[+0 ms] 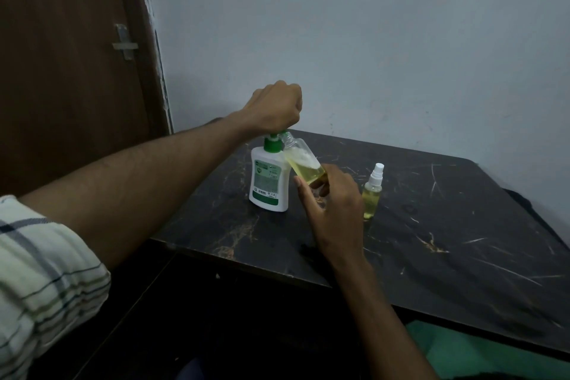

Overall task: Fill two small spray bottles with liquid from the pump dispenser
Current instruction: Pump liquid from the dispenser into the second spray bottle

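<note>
The table (401,256) carries it all, dark and scratched, its far edge near the wall. The dispenser (270,182) stands upright towards the far left corner. On its green pump head sits the left hand (274,108), curled into a fist and bearing down, a pumping stroke by the look of it. The right hand (333,210) pinches the base of the open bottle (303,163), tilted with its neck tucked under the nozzle so the liquid drops straight in; it looks about half full of yellow. Just right of that hand stands the capped bottle (372,194), upright, already filled, parked clear of the work.
</note>
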The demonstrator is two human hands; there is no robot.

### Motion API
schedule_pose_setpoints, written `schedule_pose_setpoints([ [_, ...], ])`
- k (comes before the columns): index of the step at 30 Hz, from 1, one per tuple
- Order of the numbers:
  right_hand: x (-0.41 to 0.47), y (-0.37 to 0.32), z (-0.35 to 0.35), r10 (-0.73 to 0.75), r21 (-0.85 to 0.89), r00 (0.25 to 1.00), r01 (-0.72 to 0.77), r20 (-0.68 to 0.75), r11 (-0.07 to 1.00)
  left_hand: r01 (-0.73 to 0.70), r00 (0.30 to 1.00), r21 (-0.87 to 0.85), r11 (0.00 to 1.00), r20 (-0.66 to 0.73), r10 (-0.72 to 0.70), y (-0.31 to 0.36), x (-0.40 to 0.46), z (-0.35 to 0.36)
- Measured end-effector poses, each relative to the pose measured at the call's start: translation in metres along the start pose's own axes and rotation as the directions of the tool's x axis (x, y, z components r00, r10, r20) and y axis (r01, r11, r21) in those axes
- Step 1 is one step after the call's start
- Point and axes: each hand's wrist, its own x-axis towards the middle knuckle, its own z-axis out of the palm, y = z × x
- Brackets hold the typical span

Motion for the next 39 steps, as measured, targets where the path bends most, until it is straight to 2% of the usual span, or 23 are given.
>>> schedule_pose_setpoints([
  [5, 0.0017, 0.0021, 0.0022, 0.008, 0.002, 1.0, -0.008, 0.004, 1.0, -0.007, 0.999, 0.006, 1.0, -0.035, 0.007, -0.0006, 0.0016, 0.0016],
  [25, -0.001, 0.0019, 0.0013, -0.013, 0.012, 1.0, 0.013, -0.01, 1.0, -0.035, 0.999, -0.006, 0.999, 0.002, 0.035, 0.0016, 0.0005, -0.0005],
  [39, -0.0002, 0.0023, 0.0022, -0.008, 0.015, 1.0, 0.007, 0.009, 1.0, -0.015, 0.999, 0.003, 1.0, -0.03, 0.015, -0.0023, 0.0049, 0.0038],
])
